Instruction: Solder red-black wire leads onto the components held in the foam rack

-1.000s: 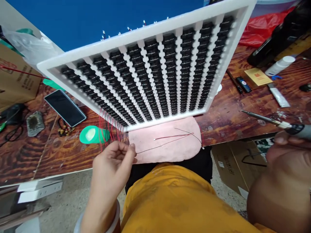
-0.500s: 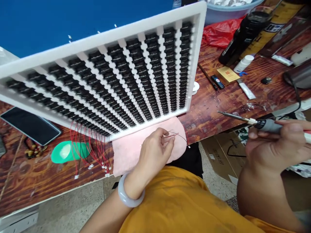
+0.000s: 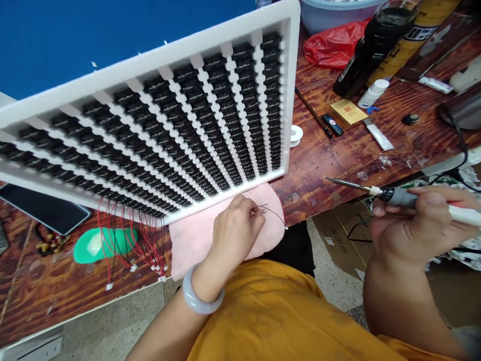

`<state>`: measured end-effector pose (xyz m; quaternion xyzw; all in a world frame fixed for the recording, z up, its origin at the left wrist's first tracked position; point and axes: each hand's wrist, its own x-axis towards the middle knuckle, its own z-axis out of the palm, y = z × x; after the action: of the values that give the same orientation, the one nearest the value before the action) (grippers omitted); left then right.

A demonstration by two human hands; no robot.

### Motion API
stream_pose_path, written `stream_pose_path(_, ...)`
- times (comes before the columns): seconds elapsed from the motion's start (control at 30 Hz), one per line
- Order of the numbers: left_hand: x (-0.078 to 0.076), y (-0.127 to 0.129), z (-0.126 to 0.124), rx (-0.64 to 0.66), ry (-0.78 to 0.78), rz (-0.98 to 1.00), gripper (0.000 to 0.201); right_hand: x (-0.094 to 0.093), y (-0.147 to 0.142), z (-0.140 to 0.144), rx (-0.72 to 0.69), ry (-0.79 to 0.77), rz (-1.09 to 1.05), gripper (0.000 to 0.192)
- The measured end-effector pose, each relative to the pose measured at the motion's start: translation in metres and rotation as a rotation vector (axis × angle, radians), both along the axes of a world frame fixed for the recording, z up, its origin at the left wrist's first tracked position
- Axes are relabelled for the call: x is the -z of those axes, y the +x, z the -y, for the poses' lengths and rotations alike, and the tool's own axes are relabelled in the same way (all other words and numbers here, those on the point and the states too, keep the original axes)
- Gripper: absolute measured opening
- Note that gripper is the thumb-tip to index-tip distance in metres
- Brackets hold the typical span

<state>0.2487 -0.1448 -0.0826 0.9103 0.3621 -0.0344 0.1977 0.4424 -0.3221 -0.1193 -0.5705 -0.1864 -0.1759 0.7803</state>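
My left hand [image 3: 236, 228] is closed in a pinch over a pink cloth [image 3: 195, 245], with thin wires [image 3: 276, 215] coming out between thumb and fingers. The wires end in a small white connector at the cloth's right edge. In my right hand [image 3: 417, 220] is a soldering iron [image 3: 398, 196], its bare metal tip pointing left above the table edge. Behind the cloth leans a white foam tray [image 3: 291, 90] packed with rows of black round parts. Red and black wires [image 3: 131, 240] with white connectors hang from the tray's lower left side.
A green dish [image 3: 84, 248] and a phone [image 3: 45, 208] lie at the left. On the right are a solder spool [image 3: 296, 135], a yellow box [image 3: 348, 111], a white bottle [image 3: 374, 94], a black flask [image 3: 361, 55] and a red plastic bag [image 3: 332, 45]. A cardboard box [image 3: 334, 240] stands below.
My left hand has pinched closer around the wires, and less of them shows. The soldering iron has shifted slightly left. The whole view has shifted a little.
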Motion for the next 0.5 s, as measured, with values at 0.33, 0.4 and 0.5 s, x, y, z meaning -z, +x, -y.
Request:
stream_pose_path(0.33,-0.032,-0.029,-0.005,-0.033,-0.116,-0.240,0.008,0.011,0.006,0.006,0.101,-0.017,0.036,0.030)
stream_pose_path(0.4,-0.031,-0.044,-0.009,-0.107,-0.098,-0.197,0.009,0.016,0.009,0.007,0.135,-0.024,0.036,0.032)
stream_pose_path(0.5,-0.023,-0.066,-0.015,-0.262,-0.040,-0.100,0.009,0.017,0.010,0.003,0.142,-0.033,0.032,0.033)
